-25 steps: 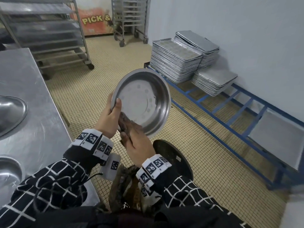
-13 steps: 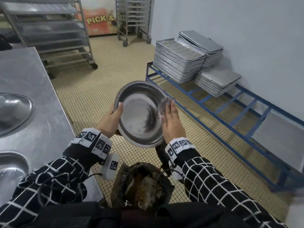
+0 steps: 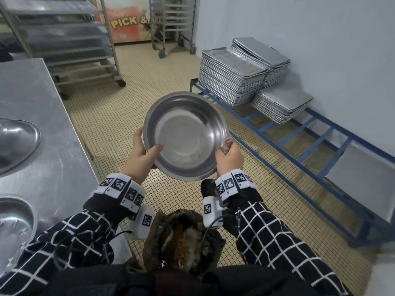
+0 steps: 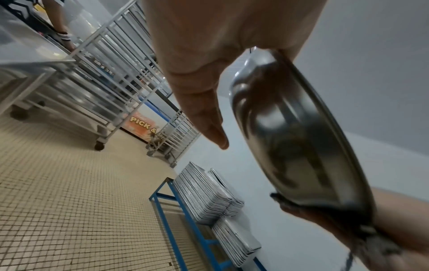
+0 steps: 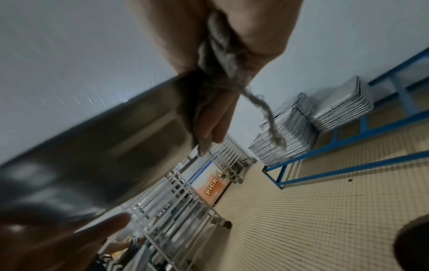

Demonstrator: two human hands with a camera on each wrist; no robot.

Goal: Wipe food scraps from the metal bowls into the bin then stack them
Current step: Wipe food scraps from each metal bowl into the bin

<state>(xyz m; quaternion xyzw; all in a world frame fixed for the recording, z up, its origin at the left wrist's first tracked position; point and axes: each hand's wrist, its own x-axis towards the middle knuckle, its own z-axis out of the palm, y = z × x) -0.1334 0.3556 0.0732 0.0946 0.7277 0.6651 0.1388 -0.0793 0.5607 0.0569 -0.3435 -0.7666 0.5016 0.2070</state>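
Steel bowl (image 3: 185,136) now wiped clean.

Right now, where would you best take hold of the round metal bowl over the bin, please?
Probably by the thin rolled rim of the round metal bowl, from opposite sides, thumb inside: it is tilted, smooth and wide. The left hand and the rag-holding right hand do so.

Two metal bowls (image 3: 15,142) lie on the steel table (image 3: 53,146); the bin (image 3: 181,240) stands on the tiled floor (image 3: 119,103).
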